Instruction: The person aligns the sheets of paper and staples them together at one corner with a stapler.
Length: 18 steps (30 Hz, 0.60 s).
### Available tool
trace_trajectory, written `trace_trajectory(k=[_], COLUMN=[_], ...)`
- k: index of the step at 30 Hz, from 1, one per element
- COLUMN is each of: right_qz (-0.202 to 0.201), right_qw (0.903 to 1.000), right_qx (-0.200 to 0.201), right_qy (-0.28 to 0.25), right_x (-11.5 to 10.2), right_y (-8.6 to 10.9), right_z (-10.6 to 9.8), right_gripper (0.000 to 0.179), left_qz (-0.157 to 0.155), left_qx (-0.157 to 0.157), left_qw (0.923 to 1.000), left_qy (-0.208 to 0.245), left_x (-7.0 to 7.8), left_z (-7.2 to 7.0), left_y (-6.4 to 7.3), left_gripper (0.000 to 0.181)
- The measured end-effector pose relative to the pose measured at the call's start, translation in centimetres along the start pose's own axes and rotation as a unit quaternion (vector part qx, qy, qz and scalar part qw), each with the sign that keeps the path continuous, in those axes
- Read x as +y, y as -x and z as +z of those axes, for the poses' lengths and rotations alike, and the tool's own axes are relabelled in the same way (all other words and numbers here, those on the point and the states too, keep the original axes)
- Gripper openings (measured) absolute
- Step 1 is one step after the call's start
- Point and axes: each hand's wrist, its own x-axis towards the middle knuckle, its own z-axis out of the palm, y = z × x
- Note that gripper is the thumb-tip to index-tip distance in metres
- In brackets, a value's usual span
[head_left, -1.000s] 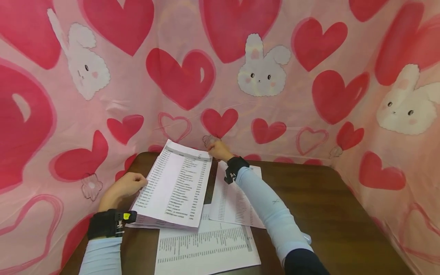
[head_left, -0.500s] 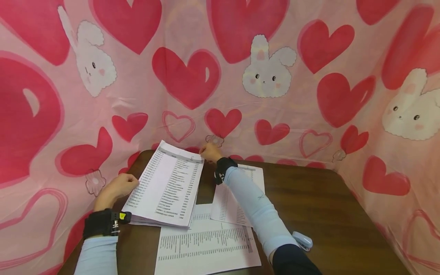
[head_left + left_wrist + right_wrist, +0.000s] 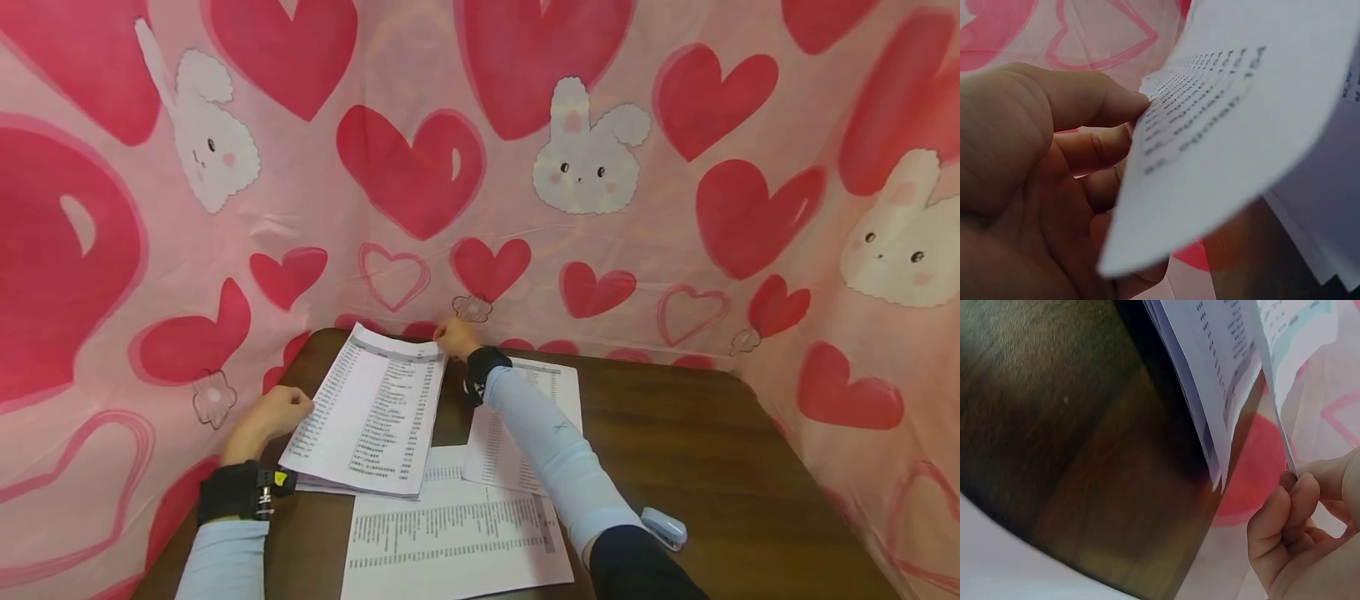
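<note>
A printed sheet (image 3: 367,408) is held by both hands above a stack of printed papers (image 3: 1207,425) at the table's left. My left hand (image 3: 273,414) pinches its left edge. In the left wrist view, the thumb (image 3: 1107,100) lies on the printed face and the fingers are behind the bowed sheet (image 3: 1235,137). At the far right corner my right hand (image 3: 459,339) pinches the same sheet. The right wrist view shows the fingertips (image 3: 1302,490) on that corner, with the sheet lifted apart from the stack below.
A second printed sheet (image 3: 457,542) lies in front, turned sideways. Another printed paper (image 3: 562,400) lies partly under my right forearm. A small light-blue stapler (image 3: 664,527) sits right of that sleeve. A pink heart-patterned cloth (image 3: 585,250) stands behind the brown table (image 3: 735,475).
The held sheet and my right hand have moved left and lower, over the stack. Both hands keep their pinch. The stapler has come out from behind the right sleeve.
</note>
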Motion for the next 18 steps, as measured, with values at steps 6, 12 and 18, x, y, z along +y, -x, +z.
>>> trace_trajectory(k=[6,12,18], right_qz=[0.006,0.004,0.011], right_qw=[0.9990,0.9990,0.9986], right_qx=[0.037,0.043,0.052], right_qy=[0.025,0.011,0.004], right_x=[0.6,0.9,1.0], right_y=[-0.3,-0.5,-0.5], right_z=[1.4,2.2,1.8], right_gripper=[0.013,0.012,0.010], left_qz=[0.011,0.000,-0.006], left_qx=[0.007,0.017,0.018], left_qw=[0.9996,0.9996,0.9992], left_qy=[-0.025,-0.025,-0.036], left_x=[-0.3,-0.9,-0.6], left_z=[0.9,1.7,1.6], left_y=[-0.4,-0.4,-0.8], left_gripper=[0.024,0.027,0.028])
